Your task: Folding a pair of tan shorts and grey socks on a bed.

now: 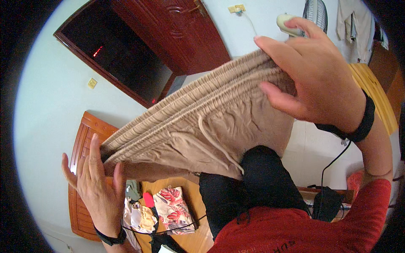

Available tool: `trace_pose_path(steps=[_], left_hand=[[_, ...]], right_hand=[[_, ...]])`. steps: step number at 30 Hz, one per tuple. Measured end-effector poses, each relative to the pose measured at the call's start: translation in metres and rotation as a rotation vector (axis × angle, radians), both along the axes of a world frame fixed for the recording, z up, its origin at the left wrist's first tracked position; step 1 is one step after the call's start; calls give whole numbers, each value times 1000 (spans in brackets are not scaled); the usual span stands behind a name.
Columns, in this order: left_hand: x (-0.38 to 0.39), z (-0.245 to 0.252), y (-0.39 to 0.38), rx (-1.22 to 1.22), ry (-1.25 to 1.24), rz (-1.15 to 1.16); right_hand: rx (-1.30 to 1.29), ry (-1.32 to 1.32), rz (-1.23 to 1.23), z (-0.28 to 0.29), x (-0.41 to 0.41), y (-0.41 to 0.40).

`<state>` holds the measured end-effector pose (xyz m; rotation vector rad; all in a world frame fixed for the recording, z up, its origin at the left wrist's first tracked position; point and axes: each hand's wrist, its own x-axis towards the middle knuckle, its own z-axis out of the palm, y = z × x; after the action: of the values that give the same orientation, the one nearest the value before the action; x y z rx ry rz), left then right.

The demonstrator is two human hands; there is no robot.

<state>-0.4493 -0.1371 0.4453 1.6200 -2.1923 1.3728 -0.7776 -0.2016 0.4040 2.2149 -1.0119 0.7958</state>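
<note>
A pair of tan drawstring trousers or shorts hangs before me, its elastic waistband pulled taut on a slant from lower left to upper right. My left hand holds the band's left end, thumb on the near side and some fingers spread beyond it. At the right end, my right hand grips the band with the thumb towards me. Two pale drawstring ends dangle from the front. The lower part of the garment rests against my dark-clad knee or hangs behind it; its hems are hidden.
Below my left hand, a folded leaf-print cloth and several crumpled garments lie on a wooden surface. A wooden headboard-like panel stands at left. Black cables run from my wristbands. Further off are an open door and a fan.
</note>
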Motion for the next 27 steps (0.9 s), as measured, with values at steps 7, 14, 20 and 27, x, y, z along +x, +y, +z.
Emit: trace_pose_path(steps=[7, 14, 20, 27], left_hand=[[10, -1, -8, 22, 62, -1], [48, 23, -33, -346, 34, -460], [15, 24, -80, 38, 800, -1095], [-59, 31, -107, 259, 625, -1139]], right_hand=[[-1, -55, 22, 19, 4, -5], [-373, -335, 149, 29, 9, -29], [-450, -513, 831, 41, -3, -82], [-47, -658, 1027, 43, 55, -74]])
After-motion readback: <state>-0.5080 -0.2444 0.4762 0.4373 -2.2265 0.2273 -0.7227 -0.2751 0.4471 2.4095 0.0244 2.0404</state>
